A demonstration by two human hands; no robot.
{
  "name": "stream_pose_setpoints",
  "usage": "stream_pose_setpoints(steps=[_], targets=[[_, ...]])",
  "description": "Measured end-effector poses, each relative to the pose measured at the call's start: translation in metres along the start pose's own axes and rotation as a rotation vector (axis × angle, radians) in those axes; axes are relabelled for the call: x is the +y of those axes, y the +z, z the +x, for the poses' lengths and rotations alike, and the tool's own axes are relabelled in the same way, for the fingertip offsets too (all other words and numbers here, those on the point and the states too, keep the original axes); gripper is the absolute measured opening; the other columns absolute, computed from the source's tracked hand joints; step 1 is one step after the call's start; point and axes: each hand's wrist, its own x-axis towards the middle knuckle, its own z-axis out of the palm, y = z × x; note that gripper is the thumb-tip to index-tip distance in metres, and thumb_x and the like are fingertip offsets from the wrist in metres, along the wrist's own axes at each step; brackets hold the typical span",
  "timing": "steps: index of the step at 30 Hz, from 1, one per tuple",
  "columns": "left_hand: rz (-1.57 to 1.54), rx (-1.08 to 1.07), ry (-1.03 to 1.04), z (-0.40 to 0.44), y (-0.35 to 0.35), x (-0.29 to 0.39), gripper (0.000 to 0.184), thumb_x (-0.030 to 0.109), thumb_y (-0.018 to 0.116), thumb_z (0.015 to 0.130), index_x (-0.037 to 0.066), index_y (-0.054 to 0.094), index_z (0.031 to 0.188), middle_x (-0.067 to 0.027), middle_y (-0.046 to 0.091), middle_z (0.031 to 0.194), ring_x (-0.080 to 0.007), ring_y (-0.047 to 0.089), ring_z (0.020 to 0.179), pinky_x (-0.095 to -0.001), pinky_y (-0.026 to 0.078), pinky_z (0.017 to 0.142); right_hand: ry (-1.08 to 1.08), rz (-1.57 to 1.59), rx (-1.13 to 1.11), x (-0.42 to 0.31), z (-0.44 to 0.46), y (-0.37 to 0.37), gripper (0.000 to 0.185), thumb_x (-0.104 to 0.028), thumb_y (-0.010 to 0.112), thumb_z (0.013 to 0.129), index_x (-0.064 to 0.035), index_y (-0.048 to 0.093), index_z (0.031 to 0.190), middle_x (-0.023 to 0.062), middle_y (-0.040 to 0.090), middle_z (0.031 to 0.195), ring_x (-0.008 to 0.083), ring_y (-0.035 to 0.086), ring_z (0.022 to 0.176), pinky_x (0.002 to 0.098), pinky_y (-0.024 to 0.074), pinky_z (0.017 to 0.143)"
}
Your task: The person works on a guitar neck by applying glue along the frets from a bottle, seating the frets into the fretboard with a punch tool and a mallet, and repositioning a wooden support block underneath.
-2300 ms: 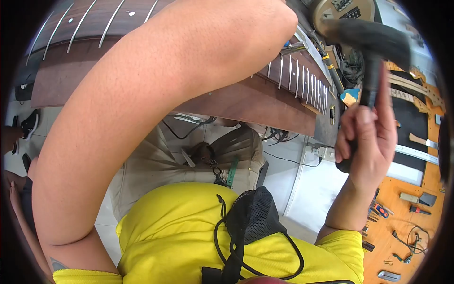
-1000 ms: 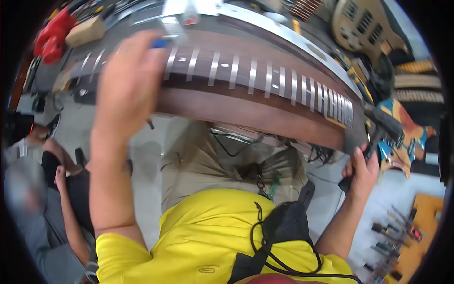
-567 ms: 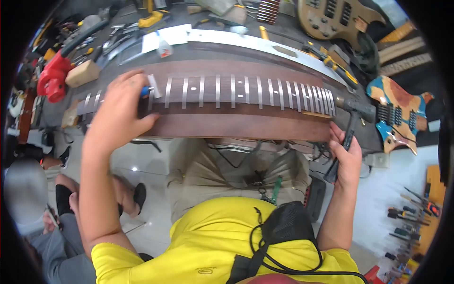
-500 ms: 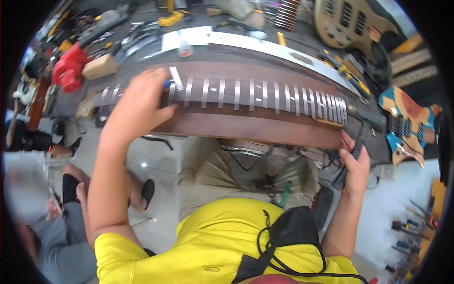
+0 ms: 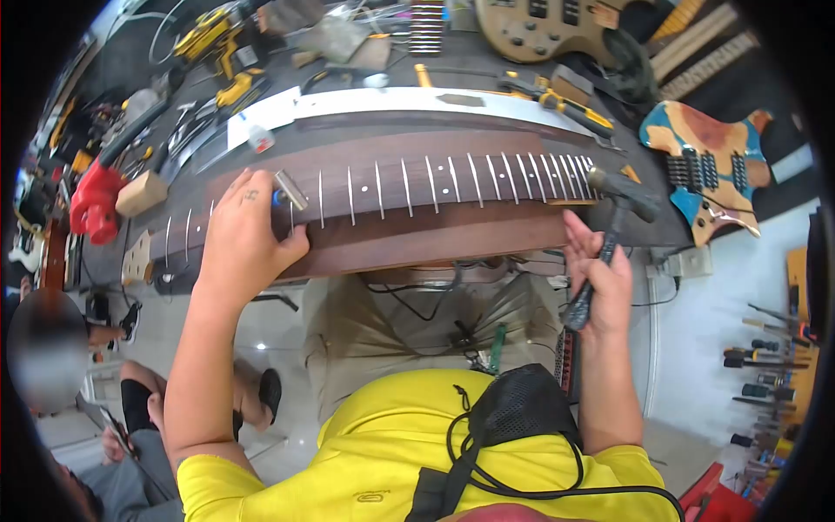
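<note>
while the left hand (image 5: 248, 235) bends over the fretted neck (image 5: 396, 187) near its headstock end, its fingers are curled around a blue-handled tool (image 5: 290, 190), though the fingertips are hidden; the thumb stands apart, towards the neck's near edge. the tool's metal bar slants above the frets, and whether it touches them i can't tell. the right hand (image 5: 600, 270) is at the other end of the neck, on its near side, pinching the hammer (image 5: 624, 196) by the handle, with a couple of fingers stretched out loosely. the hammer's head is just beside that end of the neck. the neck lies fret side up along a dark brown board (image 5: 435, 237), which shows on both sides of it. beyond the neck are a white strip (image 5: 391, 102) and a small bottle (image 5: 259, 137); farther beyond it is a yellow drill (image 5: 213, 39). left of the neck, a wooden block (image 5: 142, 193) sits against a red power tool (image 5: 93, 204). right of the neck is a blue and wood-toned guitar body (image 5: 706, 139). a seated person (image 5: 130, 487) is well apart from the neck, to its near left.
</note>
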Motion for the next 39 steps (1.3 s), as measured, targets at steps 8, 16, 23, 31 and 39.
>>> stream_pose_setpoints(steps=[8, 16, 23, 31, 39], targets=[[-0.047, -0.034, -0.033, 0.025, 0.033, 0.048, 0.046, 0.012, 0.082, 0.069, -0.002, 0.052, 0.101, -0.0262, 0.064, 0.093, -0.0489, 0.062, 0.100, -0.0529, 0.051, 0.090, -0.099, 0.191, 0.096, -0.004, -0.019, 0.005, 0.026, 0.012, 0.047, 0.084, -0.0085, 0.050, 0.101, 0.0259, 0.056, 0.142, 0.0387, 0.050, 0.141, 0.0520, 0.0360, 0.121], [-0.156, -0.111, -0.039, 0.028, 0.027, 0.049, 0.053, 0.019, 0.083, 0.070, -0.003, 0.053, 0.108, -0.0216, 0.061, 0.097, -0.0449, 0.059, 0.095, -0.0495, 0.049, 0.085, -0.112, -0.013, 0.020, 0.011, -0.022, 0.021, 0.023, 0.012, 0.049, 0.083, -0.0048, 0.049, 0.098, 0.0305, 0.048, 0.152, 0.0404, 0.046, 0.144, 0.0517, 0.0312, 0.123], [-0.314, 0.150, 0.071, 0.052, 0.021, 0.040, 0.023, 0.012, 0.058, 0.094, -0.002, 0.056, 0.113, -0.0234, 0.060, 0.097, -0.0408, 0.058, 0.094, -0.0472, 0.047, 0.083, -0.103, -0.059, 0.041, 0.000, -0.018, 0.002, 0.022, 0.011, 0.053, 0.083, -0.0058, 0.048, 0.096, 0.0250, 0.058, 0.138, 0.0346, 0.055, 0.134, 0.0507, 0.0462, 0.114], [-0.426, -0.061, 0.293, 0.135, 0.090, 0.087, 0.027, 0.016, 0.065, 0.098, -0.003, 0.065, 0.118, -0.0217, 0.069, 0.106, -0.0435, 0.064, 0.099, -0.0462, 0.051, 0.087, -0.157, -0.134, 0.051, -0.064, -0.013, 0.014, 0.025, 0.001, 0.054, 0.085, -0.0020, 0.052, 0.110, 0.0126, 0.057, 0.094, 0.0124, 0.049, 0.053, 0.0268, 0.0445, 0.045], [-0.415, 0.092, 0.284, 0.122, 0.118, 0.095, 0.024, 0.014, 0.065, 0.096, 0.002, 0.068, 0.115, -0.0184, 0.070, 0.105, -0.0398, 0.065, 0.102, -0.0474, 0.052, 0.089, -0.173, -0.299, -0.055, -0.091, -0.005, 0.024, 0.053, -0.007, 0.054, 0.087, 0.0084, 0.047, 0.137, 0.0102, 0.051, 0.084, 0.0111, 0.045, 0.049, 0.0238, 0.0389, 0.042]])
